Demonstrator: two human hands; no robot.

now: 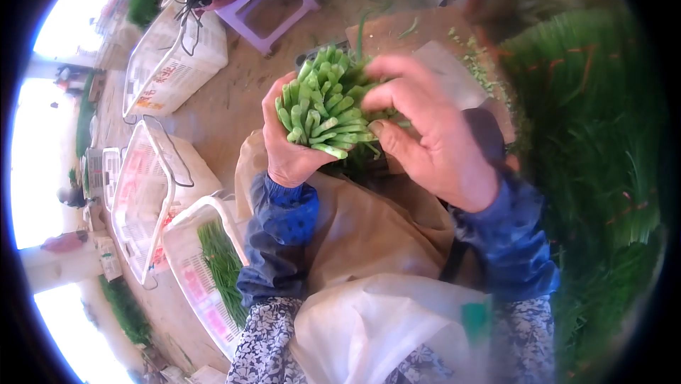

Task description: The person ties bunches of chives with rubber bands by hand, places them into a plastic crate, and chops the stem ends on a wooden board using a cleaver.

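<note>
Cut ends of a bunch of green stalks [319,107] face up at me, packed together. My left hand [284,139] is wrapped round the left side of the bunch, the thumb along its lower edge. On the other side, my right hand [433,132] has its thumb and forefinger apart at the edge of the stalks. Its upper fingers are smeared by motion, and whether a stalk is between them does not show. The lower part of the bunch is hidden below the cut ends.
Several white plastic baskets stand at the left; the nearest basket [184,242] holds long green leaves [221,263]. A purple stool [305,1] is ahead. A large heap of green leaves [603,143] with red ties fills the right. A brown apron [376,221] covers my lap.
</note>
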